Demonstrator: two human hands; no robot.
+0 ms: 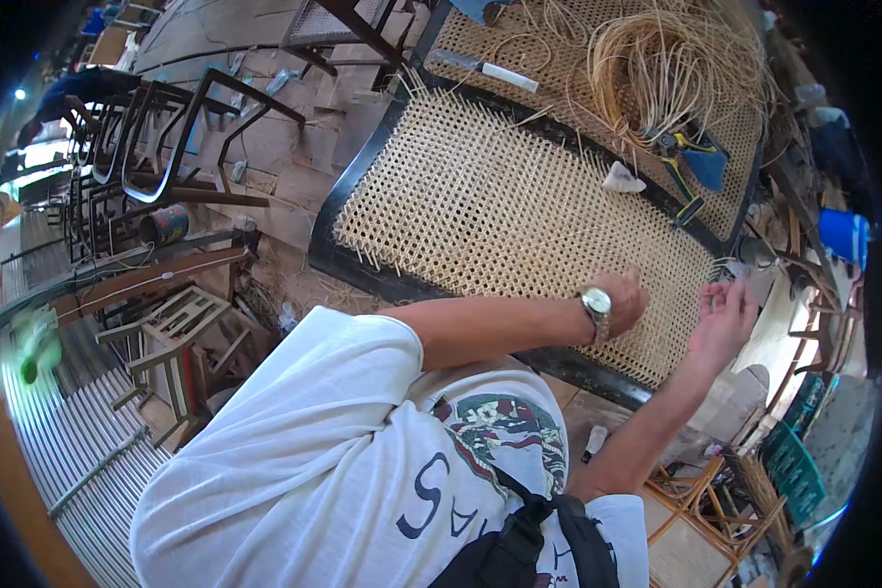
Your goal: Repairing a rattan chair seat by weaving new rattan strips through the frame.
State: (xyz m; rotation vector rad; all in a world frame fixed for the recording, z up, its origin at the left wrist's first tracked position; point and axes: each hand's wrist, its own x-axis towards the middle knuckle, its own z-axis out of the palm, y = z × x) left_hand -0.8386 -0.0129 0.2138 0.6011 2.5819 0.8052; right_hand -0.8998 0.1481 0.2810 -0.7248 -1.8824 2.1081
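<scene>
A panel of pale woven cane (480, 196) in a dark wooden frame (348, 201) lies in front of me, with loose strand ends sticking out along its edges. My left hand (629, 297), a metal watch (596, 302) on its wrist, rests over the weave toward the right with its fingers curled down. Whatever those fingers may hold is hidden beneath them. At the panel's right end is my right hand (723, 318), its fingers bent and drawn together beside the strand ends. Anything between them is too small to make out.
Beyond lies a second cane panel (559, 83) carrying a coil of cane strands (657, 73), a knife (485, 71), yellow-black hand tools (678, 176) and a white lump (622, 178). Dark chair frames (181, 137) stand left, a wooden stool (186, 338) below them. A blue bucket (843, 235) is right.
</scene>
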